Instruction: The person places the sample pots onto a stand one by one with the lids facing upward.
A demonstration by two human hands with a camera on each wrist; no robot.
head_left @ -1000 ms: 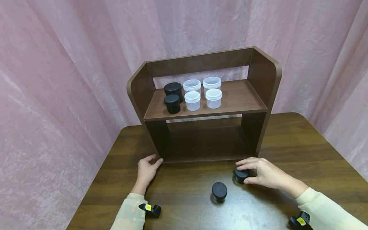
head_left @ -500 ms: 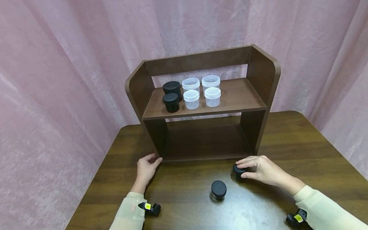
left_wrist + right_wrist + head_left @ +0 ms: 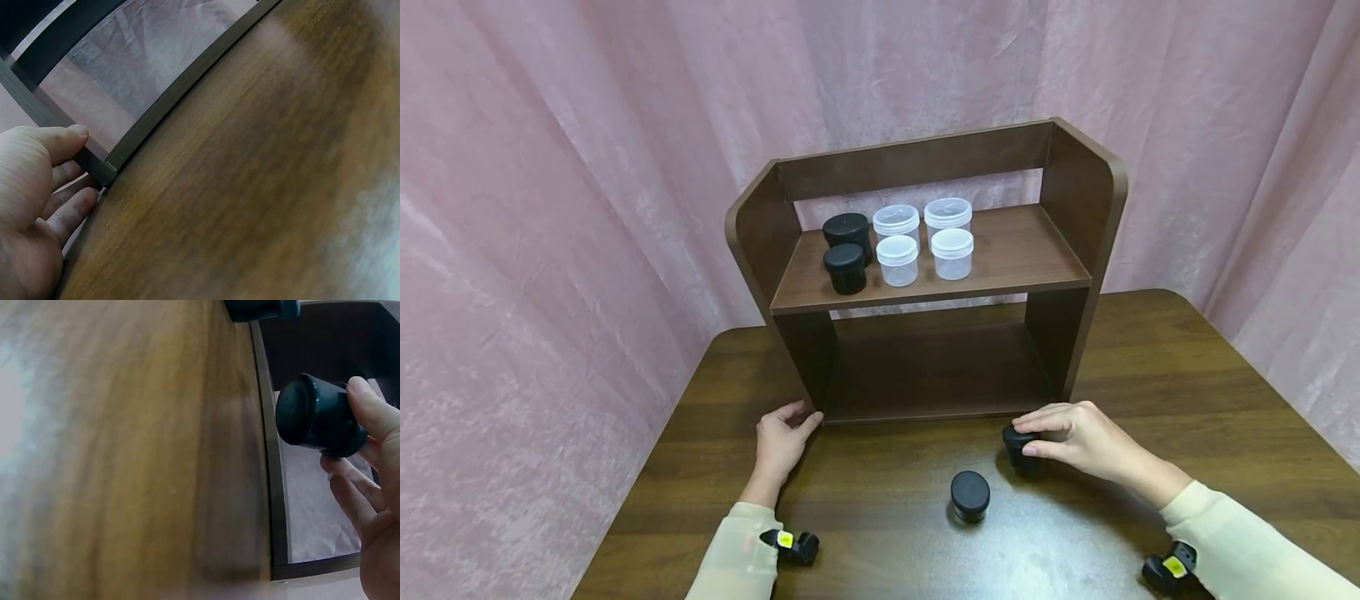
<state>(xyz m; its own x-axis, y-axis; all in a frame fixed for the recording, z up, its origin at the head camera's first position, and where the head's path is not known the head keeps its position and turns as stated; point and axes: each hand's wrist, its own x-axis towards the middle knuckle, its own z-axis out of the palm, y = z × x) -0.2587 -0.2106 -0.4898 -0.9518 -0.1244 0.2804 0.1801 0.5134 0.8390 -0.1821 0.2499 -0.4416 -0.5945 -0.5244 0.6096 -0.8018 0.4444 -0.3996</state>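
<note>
My right hand pinches a small black lidded jar between thumb and fingers, in front of the shelf's lower right corner. In the right wrist view the held jar is tilted, its base off the table. A second black jar stands on the table to its left. My left hand grips the front edge of the wooden shelf at its lower left corner. The left wrist view has the thumb on one side of the side panel and the fingers on the other.
On the upper board stand two black jars at the left. Beside them are clear tubs with whitish lids, smaller ones in front of larger ones. Both shelf sides rise from the brown table. A pink curtain hangs behind.
My right hand has closed its thumb onto the black jar, which has moved slightly left and tilted up off the table. My left hand stays on the shelf corner.
</note>
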